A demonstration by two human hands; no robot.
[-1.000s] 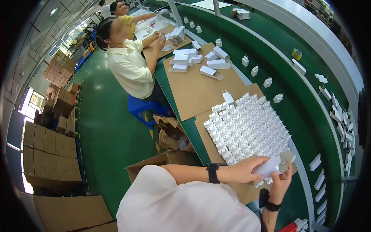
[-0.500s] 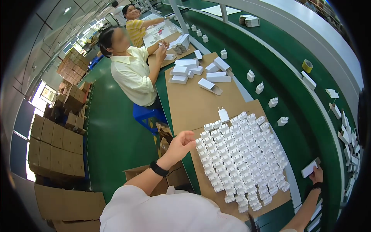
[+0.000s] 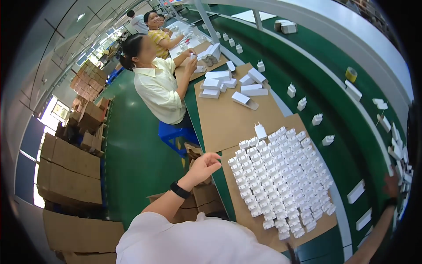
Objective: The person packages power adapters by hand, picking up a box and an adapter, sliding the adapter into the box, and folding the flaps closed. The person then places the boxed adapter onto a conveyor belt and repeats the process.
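My left hand point(image 3: 202, 168) hovers by the left edge of a packed block of white plug chargers point(image 3: 281, 180). Its fingers are loosely bent with the thumb apart, and nothing is in it. The chargers stand in tight rows on a brown cardboard sheet point(image 3: 257, 224); one charger with its pins showing point(image 3: 260, 131) is at the block's far edge. Stretched far right, my right hand point(image 3: 390, 185) is dark and blurred beside a pile of white boxes point(image 3: 398, 147). Its fingers cannot be made out. A slim white box point(image 3: 356, 192) lies on the green belt point(image 3: 338, 169) nearby.
Single chargers point(image 3: 317, 119) stand spaced along the belt. More white boxes point(image 3: 217, 81) lie on cardboard farther up the table. A co-worker in a pale yellow shirt point(image 3: 158, 92) sits on a blue stool point(image 3: 176, 136) at the left. A tape roll point(image 3: 351, 74) stands beyond the belt.
My right hand has let go of the slim white box on the belt and moved right, toward the box pile. My left hand has barely moved; the whole view has shifted slightly.
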